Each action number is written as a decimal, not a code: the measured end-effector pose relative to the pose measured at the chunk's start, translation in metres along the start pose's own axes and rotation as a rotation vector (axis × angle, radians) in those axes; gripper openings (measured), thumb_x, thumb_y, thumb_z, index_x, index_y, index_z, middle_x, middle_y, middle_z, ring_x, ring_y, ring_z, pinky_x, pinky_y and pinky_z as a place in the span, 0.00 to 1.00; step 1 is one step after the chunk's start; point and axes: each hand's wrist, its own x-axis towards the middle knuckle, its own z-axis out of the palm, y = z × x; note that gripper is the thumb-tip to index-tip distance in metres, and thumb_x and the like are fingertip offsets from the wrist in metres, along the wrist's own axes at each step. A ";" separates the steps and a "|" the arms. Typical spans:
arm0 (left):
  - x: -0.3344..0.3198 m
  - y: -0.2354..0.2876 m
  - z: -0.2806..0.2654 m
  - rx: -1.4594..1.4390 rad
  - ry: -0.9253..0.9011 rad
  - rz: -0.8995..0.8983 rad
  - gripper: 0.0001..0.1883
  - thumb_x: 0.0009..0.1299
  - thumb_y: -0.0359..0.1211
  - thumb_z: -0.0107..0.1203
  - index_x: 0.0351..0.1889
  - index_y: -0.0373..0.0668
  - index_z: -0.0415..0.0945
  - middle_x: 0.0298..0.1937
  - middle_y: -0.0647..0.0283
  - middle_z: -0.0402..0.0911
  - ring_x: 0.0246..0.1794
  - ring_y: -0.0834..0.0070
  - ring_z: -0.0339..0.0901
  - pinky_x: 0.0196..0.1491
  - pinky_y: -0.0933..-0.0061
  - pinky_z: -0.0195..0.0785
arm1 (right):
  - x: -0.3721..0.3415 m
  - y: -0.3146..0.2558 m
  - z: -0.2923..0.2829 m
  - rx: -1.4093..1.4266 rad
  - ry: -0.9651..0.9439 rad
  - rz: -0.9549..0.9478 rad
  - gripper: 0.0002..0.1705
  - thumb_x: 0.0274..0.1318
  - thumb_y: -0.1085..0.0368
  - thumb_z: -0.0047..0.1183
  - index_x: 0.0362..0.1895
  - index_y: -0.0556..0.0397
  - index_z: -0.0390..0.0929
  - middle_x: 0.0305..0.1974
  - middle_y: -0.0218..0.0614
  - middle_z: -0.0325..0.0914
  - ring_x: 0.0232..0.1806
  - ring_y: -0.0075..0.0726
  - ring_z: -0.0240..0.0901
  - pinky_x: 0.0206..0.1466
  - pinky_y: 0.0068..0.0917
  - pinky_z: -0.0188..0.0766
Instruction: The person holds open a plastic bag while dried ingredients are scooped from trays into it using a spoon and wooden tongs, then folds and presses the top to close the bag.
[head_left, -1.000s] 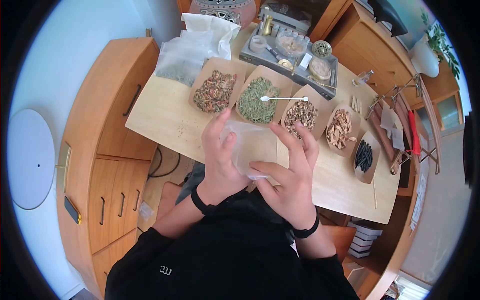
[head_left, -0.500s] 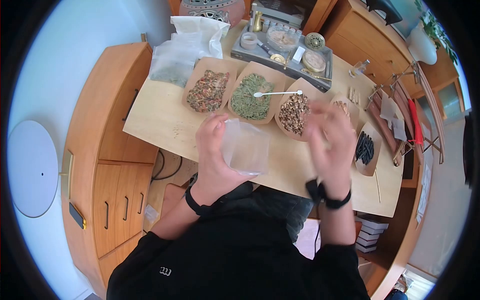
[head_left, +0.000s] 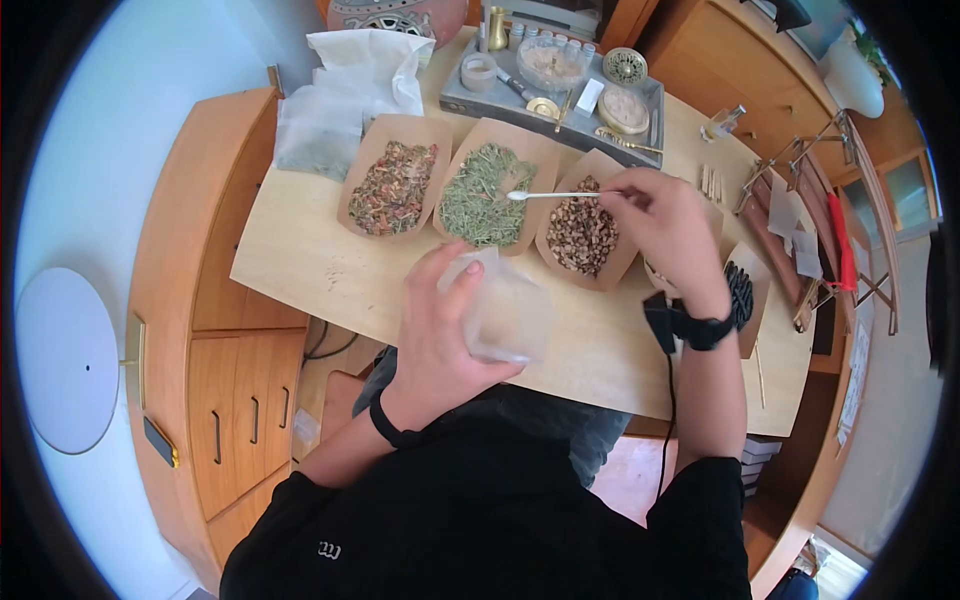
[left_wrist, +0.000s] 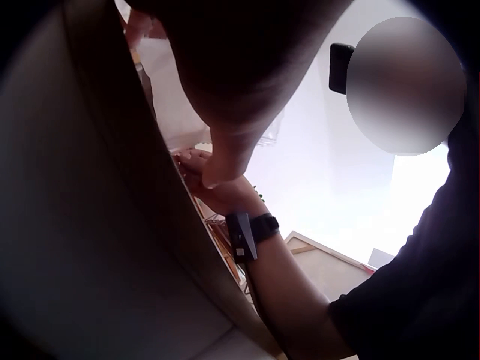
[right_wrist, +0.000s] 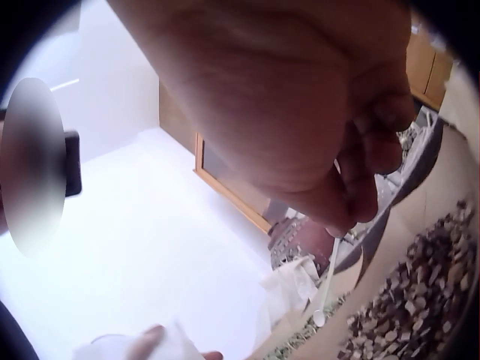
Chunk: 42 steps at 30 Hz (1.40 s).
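Observation:
My left hand [head_left: 435,325] holds a translucent pouch [head_left: 510,320] upright near the table's front edge, thumb under its base and fingers along its side. In the left wrist view the pouch [left_wrist: 169,97] shows beyond the dark wrist. My right hand [head_left: 675,235] pinches the handle end of a small white spoon [head_left: 545,195]. The spoon's bowl lies over the green dried herbs [head_left: 480,200] in a brown paper tray. Below the right fingertips is a tray of chopped brown pieces [head_left: 580,235]. The right wrist view shows the spoon [right_wrist: 321,318] hanging from the fingertips.
A paper tray of red-and-green herbs [head_left: 395,190] stands at the left, with bags [head_left: 325,120] behind it. Black sticks [head_left: 740,290] are partly hidden by the right wrist. A grey tray [head_left: 470,105] of jars and brass tools sits at the back. A black cable [head_left: 668,420] trails from the right wrist.
The right hand has left the pouch, moved right and forward, and taken hold of the white spoon's handle. The left hand keeps the pouch, now opened out.

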 end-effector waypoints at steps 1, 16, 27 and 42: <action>0.001 0.003 0.000 0.052 0.005 -0.040 0.74 0.42 0.38 0.92 0.88 0.56 0.54 0.83 0.39 0.62 0.80 0.35 0.66 0.75 0.35 0.68 | -0.009 0.002 -0.010 0.088 0.019 0.108 0.10 0.69 0.66 0.68 0.49 0.59 0.92 0.35 0.43 0.90 0.35 0.37 0.86 0.44 0.36 0.80; 0.010 0.006 0.018 0.151 -0.117 -0.043 0.80 0.47 0.50 0.91 0.94 0.55 0.44 0.88 0.35 0.55 0.84 0.32 0.59 0.79 0.29 0.60 | -0.061 0.069 -0.033 0.300 0.203 0.319 0.12 0.75 0.69 0.64 0.54 0.61 0.93 0.35 0.27 0.88 0.36 0.15 0.76 0.41 0.20 0.72; 0.013 0.011 0.017 0.211 -0.202 -0.058 0.79 0.49 0.48 0.87 0.93 0.43 0.41 0.87 0.33 0.54 0.83 0.32 0.59 0.80 0.31 0.60 | -0.062 0.045 -0.021 0.416 0.011 0.459 0.13 0.72 0.70 0.62 0.52 0.65 0.93 0.34 0.31 0.91 0.36 0.17 0.81 0.40 0.20 0.75; 0.009 0.002 0.017 0.152 -0.132 -0.038 0.80 0.52 0.56 0.91 0.94 0.50 0.40 0.90 0.35 0.53 0.85 0.36 0.59 0.82 0.33 0.61 | -0.056 0.054 -0.021 0.605 0.065 0.541 0.12 0.74 0.71 0.60 0.50 0.65 0.93 0.34 0.30 0.90 0.34 0.16 0.79 0.39 0.18 0.72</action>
